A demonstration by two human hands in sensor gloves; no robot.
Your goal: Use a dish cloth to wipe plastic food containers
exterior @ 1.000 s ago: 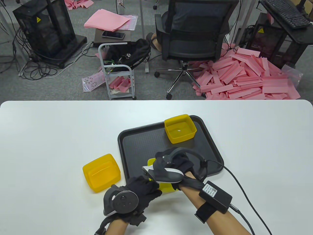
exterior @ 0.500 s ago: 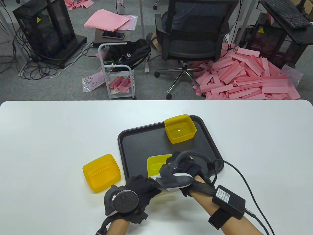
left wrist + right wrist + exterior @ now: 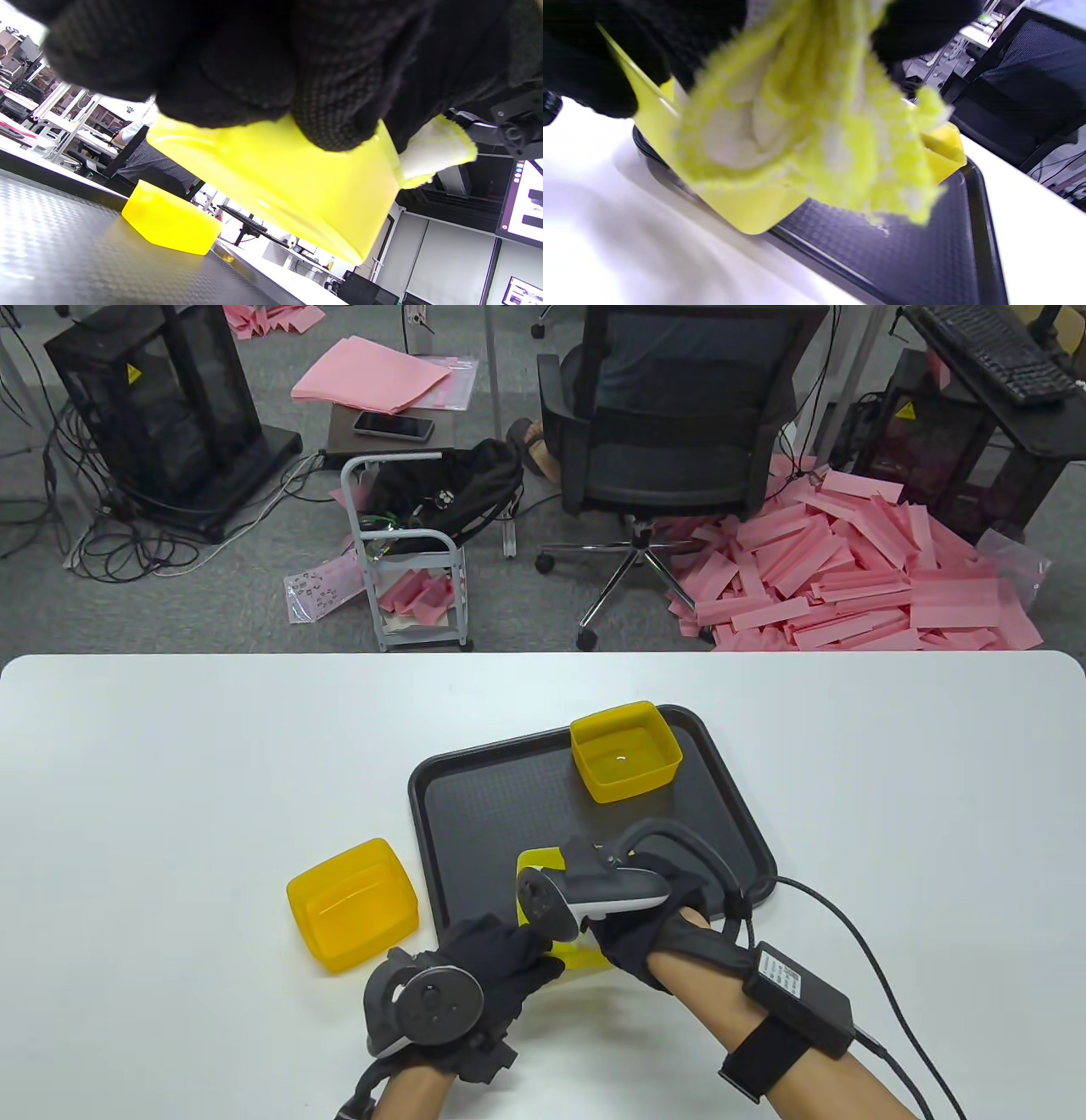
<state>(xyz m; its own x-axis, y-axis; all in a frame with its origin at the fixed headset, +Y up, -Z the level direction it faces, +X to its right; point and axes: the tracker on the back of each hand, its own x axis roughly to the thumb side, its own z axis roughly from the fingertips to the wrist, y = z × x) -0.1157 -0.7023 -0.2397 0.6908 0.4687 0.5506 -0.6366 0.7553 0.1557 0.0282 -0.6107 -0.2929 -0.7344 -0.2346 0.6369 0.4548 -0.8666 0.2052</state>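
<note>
My left hand (image 3: 496,959) grips a lime-yellow plastic container (image 3: 538,865) by its near rim and holds it tilted over the front edge of the black tray (image 3: 475,806). The container also shows in the left wrist view (image 3: 288,186) and the right wrist view (image 3: 742,203). My right hand (image 3: 645,925) holds a bunched yellow-and-white dish cloth (image 3: 806,127) against the container; the table view hides the cloth under the hand. A second yellow container (image 3: 625,751) stands at the tray's far side. A third, orange-yellow container (image 3: 352,903) sits on the white table left of the tray.
The black tray lies mid-table on the white table (image 3: 170,780). A cable (image 3: 857,933) runs from my right wrist box off the near right edge. An office chair (image 3: 670,424) and a pile of pink strips (image 3: 857,577) are on the floor beyond the far edge.
My right hand has rolled and shifted over the held container, its tracker swinging from pointing right to pointing left. The left hand and container stay almost in place.
</note>
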